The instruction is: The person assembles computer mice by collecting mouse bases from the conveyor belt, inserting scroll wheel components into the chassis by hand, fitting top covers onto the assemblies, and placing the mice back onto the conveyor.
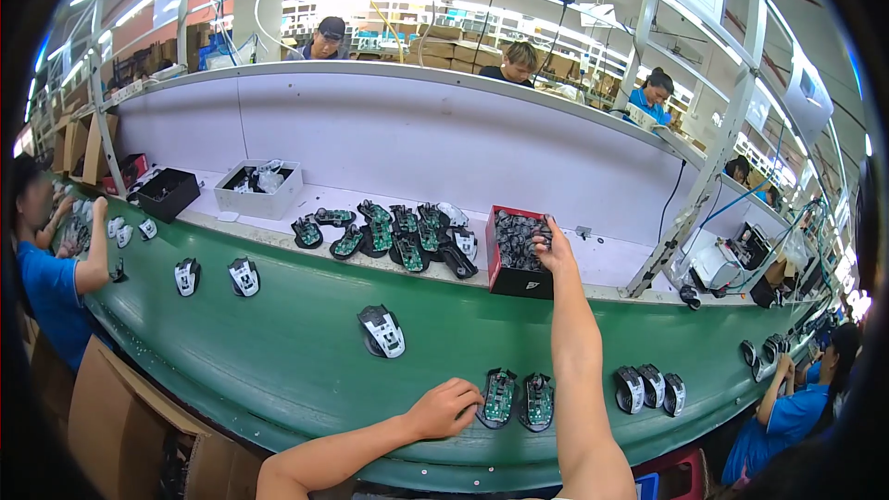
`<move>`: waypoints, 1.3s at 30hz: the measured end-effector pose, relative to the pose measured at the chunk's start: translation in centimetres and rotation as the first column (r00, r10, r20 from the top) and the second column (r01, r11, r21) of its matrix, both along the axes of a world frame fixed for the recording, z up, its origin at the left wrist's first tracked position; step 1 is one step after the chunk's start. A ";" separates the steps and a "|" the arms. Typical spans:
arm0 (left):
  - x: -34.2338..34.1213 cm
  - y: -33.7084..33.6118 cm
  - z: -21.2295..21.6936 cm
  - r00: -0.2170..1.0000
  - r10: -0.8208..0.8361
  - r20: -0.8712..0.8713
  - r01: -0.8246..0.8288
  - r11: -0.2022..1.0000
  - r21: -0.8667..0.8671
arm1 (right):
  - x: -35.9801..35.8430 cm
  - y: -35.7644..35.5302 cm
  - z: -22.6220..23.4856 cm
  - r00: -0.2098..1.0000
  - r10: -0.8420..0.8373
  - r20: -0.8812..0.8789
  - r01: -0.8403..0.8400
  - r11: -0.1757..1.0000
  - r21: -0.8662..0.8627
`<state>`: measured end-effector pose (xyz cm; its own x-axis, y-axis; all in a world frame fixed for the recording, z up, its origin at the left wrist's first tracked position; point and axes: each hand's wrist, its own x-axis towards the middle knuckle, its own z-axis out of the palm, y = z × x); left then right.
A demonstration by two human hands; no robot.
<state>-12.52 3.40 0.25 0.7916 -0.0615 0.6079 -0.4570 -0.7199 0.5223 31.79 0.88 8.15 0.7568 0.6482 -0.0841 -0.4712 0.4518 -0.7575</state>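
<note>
My left hand (446, 409) rests low over the green belt, fingers loosely bent and apart, their tips beside the left edge of an opened mouse base (498, 398) with a green circuit board. A second mouse base (537, 401) lies just right of it. My right hand (554, 248) is stretched forward at the right rim of a red-and-black box (520, 285). Its fingers are curled together over the small dark parts (519, 239) in that box; what they pinch is too small to make out.
Several circuit-board mouse bases (407, 250) are piled left of the box. A white-and-black mouse (381, 331) lies mid-belt (296, 343), with three mouse shells (651, 389) to the right. A white bin (259, 199) and black bin (169, 193) stand back left. Co-workers sit at both ends.
</note>
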 end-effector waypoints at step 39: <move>-0.7 1.7 1.2 0.813 -0.579 -0.058 -0.297 -0.327 -0.897 | -36.1 -9.6 1.2 -0.170 0.493 0.853 0.151 0.869 -0.472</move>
